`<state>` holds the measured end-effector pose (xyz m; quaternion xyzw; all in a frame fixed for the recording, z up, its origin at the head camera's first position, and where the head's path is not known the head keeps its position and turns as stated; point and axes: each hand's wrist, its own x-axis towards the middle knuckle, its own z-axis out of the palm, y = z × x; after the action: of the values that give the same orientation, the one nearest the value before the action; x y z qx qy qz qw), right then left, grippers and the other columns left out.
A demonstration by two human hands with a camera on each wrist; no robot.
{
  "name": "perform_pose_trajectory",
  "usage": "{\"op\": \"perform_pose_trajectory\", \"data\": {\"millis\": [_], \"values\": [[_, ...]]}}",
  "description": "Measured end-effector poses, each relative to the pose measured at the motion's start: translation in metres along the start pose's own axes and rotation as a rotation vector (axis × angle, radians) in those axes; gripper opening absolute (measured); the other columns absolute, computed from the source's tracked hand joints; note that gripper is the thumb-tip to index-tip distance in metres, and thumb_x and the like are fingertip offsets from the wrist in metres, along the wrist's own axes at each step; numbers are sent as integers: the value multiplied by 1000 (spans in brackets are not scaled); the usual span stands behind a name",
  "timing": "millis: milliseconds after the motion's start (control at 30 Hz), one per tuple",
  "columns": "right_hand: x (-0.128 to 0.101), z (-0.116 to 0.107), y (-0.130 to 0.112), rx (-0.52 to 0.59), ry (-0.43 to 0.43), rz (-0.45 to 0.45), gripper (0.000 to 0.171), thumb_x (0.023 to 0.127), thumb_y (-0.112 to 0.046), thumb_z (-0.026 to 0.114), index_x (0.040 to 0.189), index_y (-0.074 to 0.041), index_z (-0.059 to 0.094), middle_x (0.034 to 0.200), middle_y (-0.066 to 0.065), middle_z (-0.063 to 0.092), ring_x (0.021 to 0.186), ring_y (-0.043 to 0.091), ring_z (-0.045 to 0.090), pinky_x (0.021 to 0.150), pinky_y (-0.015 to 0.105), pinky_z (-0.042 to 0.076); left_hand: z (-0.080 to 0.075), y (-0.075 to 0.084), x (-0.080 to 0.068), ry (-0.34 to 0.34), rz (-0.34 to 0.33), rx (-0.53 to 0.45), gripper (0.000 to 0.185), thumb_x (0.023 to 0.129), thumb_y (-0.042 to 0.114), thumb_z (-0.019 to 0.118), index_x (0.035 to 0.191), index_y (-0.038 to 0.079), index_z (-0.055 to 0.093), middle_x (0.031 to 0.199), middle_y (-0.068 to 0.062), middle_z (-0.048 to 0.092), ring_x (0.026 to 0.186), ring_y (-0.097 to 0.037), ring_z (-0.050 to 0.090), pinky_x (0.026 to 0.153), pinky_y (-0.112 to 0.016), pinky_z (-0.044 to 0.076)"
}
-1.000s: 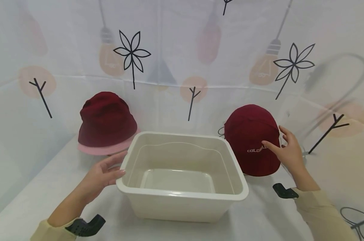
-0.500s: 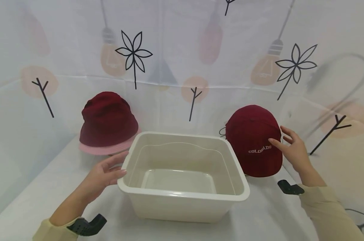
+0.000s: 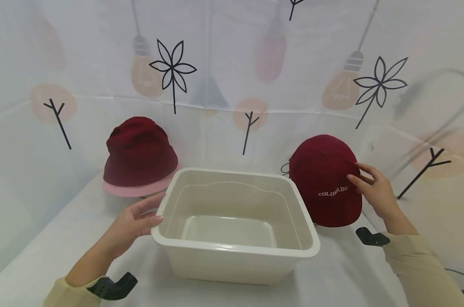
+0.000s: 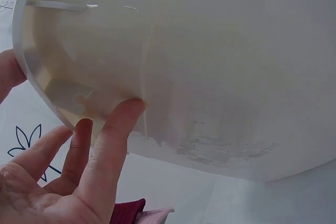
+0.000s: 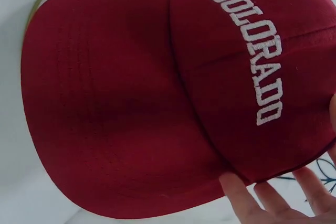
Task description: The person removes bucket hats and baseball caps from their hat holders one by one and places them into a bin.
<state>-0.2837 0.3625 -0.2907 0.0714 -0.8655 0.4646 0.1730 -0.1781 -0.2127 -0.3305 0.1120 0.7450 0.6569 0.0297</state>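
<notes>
Both hands are out and busy at the tub and the cap. Her or his right hand (image 3: 374, 194) lies against the right side of the dark red baseball cap (image 3: 326, 181), fingers (image 3: 356, 183) nearly straight and spread, the tips touching the cloth just past the white "COLORADO" lettering; nothing is pinched. In the right wrist view the fingertips (image 5: 239, 192) sit at the edge where the crown meets the peak of the cap (image 5: 157, 98). That cap stands on the worktop (image 3: 44, 251) at about 3 o'clock from the cream plastic tub (image 3: 236, 251), close beside its right wall.

The left hand (image 3: 134, 219) is open too, palm turned toward the tub at its 9 o'clock side, fingers straight, the thumb near the rim. The left wrist view shows the fingertips (image 4: 123, 116) on the outer wall of the tub (image 4: 220, 66), just below the lip. The tub sits in the middle of the worktop with a bare floor showing inside.

Further out, at about 10 o'clock from the tub, a dark red bucket hat (image 3: 140, 155) with a pink brim rests near the back. A white cloth printed with bulbs, flowers and twigs (image 3: 232, 55) covers the worktop and hangs behind everything.
</notes>
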Motion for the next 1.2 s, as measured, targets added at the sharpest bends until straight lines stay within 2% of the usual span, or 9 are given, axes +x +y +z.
{"op": "perform_pose_trajectory", "data": {"millis": [67, 133, 267, 433, 533, 733, 900, 1133, 1200], "values": [[1, 0, 1, 58, 15, -20, 43, 92, -21, 59, 133, -17, 46, 128, 9, 42, 101, -3, 55, 67, 14, 49, 0, 0, -1, 0, 0, 3, 66, 87, 13, 63, 145, 6, 31, 141, -22, 35, 122, -37, 44, 85, -45, 48], [2, -1, 2, 98, 27, -34, 32, 92, -17, 58, 124, -20, 51, 122, 8, 42, 87, -14, 51, 66, 18, 51, 0, 0, -1, 4, -3, 4, 66, 87, 13, 64, 145, 6, 32, 141, -22, 35, 122, -37, 43, 85, -45, 48], [6, -1, 3, 117, 41, -36, 21, 93, -15, 56, 112, -24, 51, 119, 9, 41, 83, -11, 55, 64, 22, 53, 1, -1, 0, 12, -12, 4, 66, 86, 13, 65, 144, 6, 33, 140, -21, 37, 120, -35, 46, 85, -44, 48], [8, -1, 3, 122, 68, -60, 15, 94, -8, 54, 103, -19, 53, 103, -13, 47, 77, -11, 56, 59, 20, 52, 1, -2, 1, 14, -12, 10, 66, 86, 13, 65, 144, 6, 33, 140, -21, 37, 120, -36, 46, 85, -45, 48], [10, 0, 3, 143, 73, -74, 12, 93, -6, 53, 99, -16, 54, 97, -17, 48, 76, -10, 56, 57, 18, 52, 1, -2, 1, 16, -14, 13, 66, 86, 14, 65, 144, 7, 34, 140, -21, 37, 121, -38, 45, 85, -46, 48], [10, 2, 1, 173, 83, -42, 11, 94, -8, 52, 96, -19, 52, 96, -13, 49, 79, -5, 52, 56, 20, 52, 2, 0, 1, 13, -17, 5, 66, 86, 14, 65, 144, 7, 33, 141, -20, 36, 121, -38, 44, 86, -47, 47], [10, 3, -3, 152, 78, 4, 4, 96, -12, 50, 98, -15, 48, 100, -7, 45, 82, -2, 49, 57, 23, 53, 2, 1, 0, 9, -11, 9, 66, 86, 14, 64, 144, 6, 33, 141, -21, 36, 121, -38, 45, 86, -47, 47], [11, 3, -7, 151, 78, 48, 4, 97, -16, 47, 100, -17, 45, 104, -2, 42, 84, -1, 47, 58, 24, 53, 3, 1, 0, 24, -23, 8, 67, 86, 15, 65, 144, 8, 33, 142, -18, 36, 122, -39, 43, 87, -47, 46], [11, 3, -7, 186, 77, 54, 4, 97, -15, 47, 99, -16, 45, 103, -1, 42, 84, -2, 48, 57, 24, 53, 3, 1, 0, 22, -22, 6, 67, 86, 15, 65, 144, 7, 33, 142, -19, 36, 123, -39, 42, 87, -47, 46]]}}
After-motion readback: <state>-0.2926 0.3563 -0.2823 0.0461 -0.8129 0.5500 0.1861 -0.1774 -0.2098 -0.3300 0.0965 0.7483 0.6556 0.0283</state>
